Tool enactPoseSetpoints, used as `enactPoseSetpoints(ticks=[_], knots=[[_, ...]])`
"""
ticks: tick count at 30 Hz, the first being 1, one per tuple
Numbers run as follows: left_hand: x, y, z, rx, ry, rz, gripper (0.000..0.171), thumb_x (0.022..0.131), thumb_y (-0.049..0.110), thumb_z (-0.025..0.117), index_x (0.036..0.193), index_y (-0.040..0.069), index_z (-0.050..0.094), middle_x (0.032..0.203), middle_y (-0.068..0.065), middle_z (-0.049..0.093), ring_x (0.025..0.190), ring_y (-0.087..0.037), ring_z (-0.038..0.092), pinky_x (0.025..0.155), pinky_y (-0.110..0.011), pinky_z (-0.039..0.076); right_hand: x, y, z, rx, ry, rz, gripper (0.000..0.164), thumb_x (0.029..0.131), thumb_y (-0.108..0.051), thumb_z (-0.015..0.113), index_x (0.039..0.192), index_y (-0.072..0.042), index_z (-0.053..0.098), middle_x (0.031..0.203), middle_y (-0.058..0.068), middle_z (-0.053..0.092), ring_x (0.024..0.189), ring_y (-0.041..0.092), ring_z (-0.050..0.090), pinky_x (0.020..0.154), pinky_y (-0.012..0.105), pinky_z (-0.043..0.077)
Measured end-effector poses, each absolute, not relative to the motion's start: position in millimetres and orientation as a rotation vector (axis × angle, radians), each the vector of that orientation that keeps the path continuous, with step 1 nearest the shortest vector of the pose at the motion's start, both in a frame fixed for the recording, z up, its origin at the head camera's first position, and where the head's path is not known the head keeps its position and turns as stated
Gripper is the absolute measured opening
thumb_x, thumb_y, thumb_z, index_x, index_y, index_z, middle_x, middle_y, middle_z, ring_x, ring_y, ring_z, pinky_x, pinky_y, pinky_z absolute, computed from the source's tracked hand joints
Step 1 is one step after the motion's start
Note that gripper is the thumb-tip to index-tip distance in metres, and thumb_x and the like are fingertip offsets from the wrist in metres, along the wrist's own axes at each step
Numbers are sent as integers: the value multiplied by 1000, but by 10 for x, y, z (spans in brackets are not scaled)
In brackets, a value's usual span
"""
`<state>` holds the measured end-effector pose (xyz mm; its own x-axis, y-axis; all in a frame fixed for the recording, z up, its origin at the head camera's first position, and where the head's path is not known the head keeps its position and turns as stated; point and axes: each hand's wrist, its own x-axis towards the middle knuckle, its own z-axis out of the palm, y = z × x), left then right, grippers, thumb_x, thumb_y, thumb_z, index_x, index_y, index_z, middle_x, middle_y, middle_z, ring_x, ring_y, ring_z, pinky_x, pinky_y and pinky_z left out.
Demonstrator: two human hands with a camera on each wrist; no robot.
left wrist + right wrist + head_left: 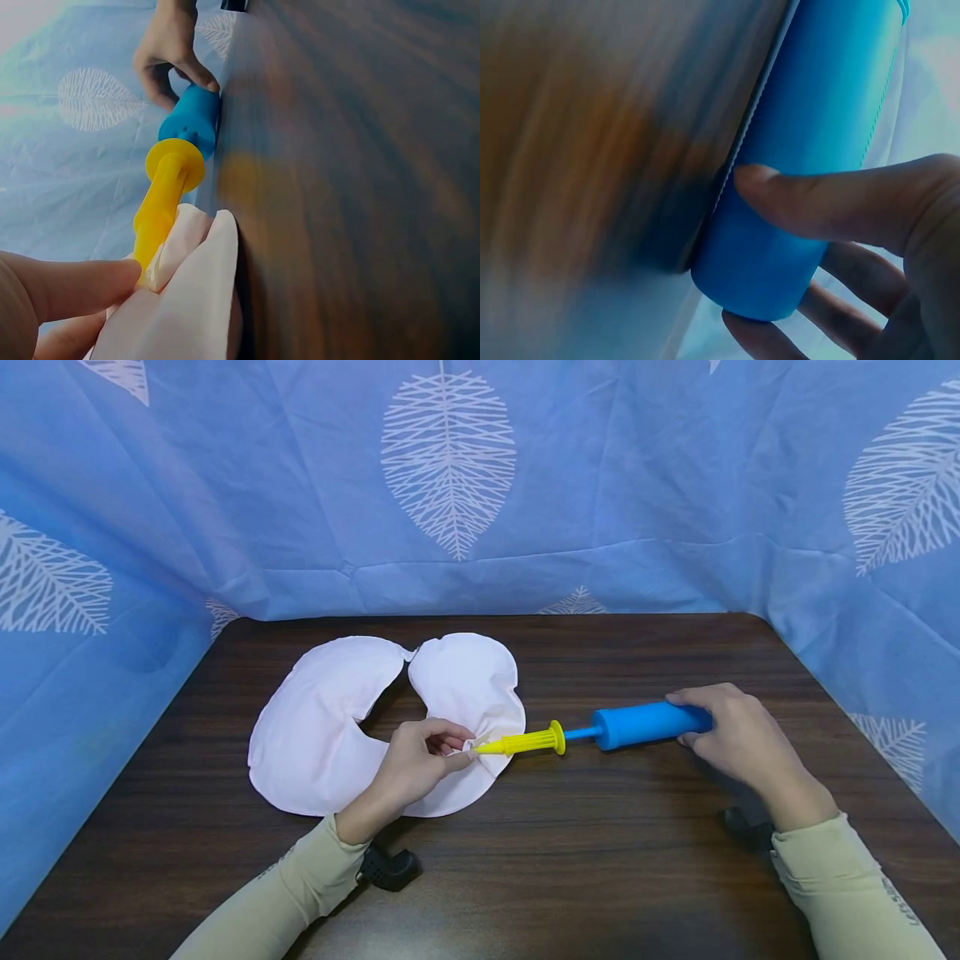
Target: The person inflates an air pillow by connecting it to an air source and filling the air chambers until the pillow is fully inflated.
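Note:
A pale pink inflatable neck pillow (300, 743), puffed up and wrinkled near its valve, lies on the table at centre left. My left hand (420, 760) pinches it at the valve with thumb and fingers, right where the tip of a yellow nozzle (528, 742) meets it. That nozzle piece belongs to a hand pump with a blue barrel (645, 725); a length of thin blue rod shows between the two parts. My right hand (738, 731) grips the barrel's far right end. In the right wrist view the thumb (817, 199) lies across the blue barrel, other fingers behind it.
The dark wood-grain table (600, 860) has rounded back corners. A blue curtain (615, 468) with white leaf prints hangs behind it and along both sides. A black wrist device (390, 868) is below my left wrist.

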<state>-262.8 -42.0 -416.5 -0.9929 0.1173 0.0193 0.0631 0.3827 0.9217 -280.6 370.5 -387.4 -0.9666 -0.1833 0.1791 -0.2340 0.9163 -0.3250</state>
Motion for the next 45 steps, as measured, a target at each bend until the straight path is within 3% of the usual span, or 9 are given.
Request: enactPoseSetpoints(ticks=[10, 20, 35, 45], knots=[[-2625, -392, -4176, 200, 2580, 1696, 19, 86, 1, 86, 104, 7, 84, 88, -5, 75, 79, -19, 59, 70, -23, 48, -2703, 3372, -3865, 550, -2861, 456, 55, 83, -4, 90, 136, -7, 74, 134, 23, 71, 127, 45, 62, 98, 71, 52], [-2631, -383, -4161, 197, 2575, 1695, 18, 87, 3, 85, 104, 9, 84, 91, -5, 75, 80, -19, 59, 71, -24, 47, -2725, 3477, -3843, 432, -2898, 477, 54, 85, -9, 90, 137, -11, 73, 137, 26, 68, 128, 50, 61, 94, 73, 52], [-2627, -381, -4156, 195, 2550, 1715, 19, 87, 3, 85, 105, 8, 84, 92, -5, 75, 81, -19, 60, 71, -24, 48, -2817, 4105, -3888, 66, -2954, 509, 51, 90, -5, 79, 139, -6, 68, 146, 42, 51, 130, 65, 46, 94, 83, 42], [-2614, -410, -4163, 181, 2559, 1728, 21, 85, 1, 86, 106, 7, 83, 92, -6, 77, 80, -18, 61, 71, -23, 49, -2827, 3977, -3893, 90, -2927, 511, 50, 88, 1, 75, 137, -2, 68, 145, 42, 51, 130, 65, 45, 97, 83, 40]])
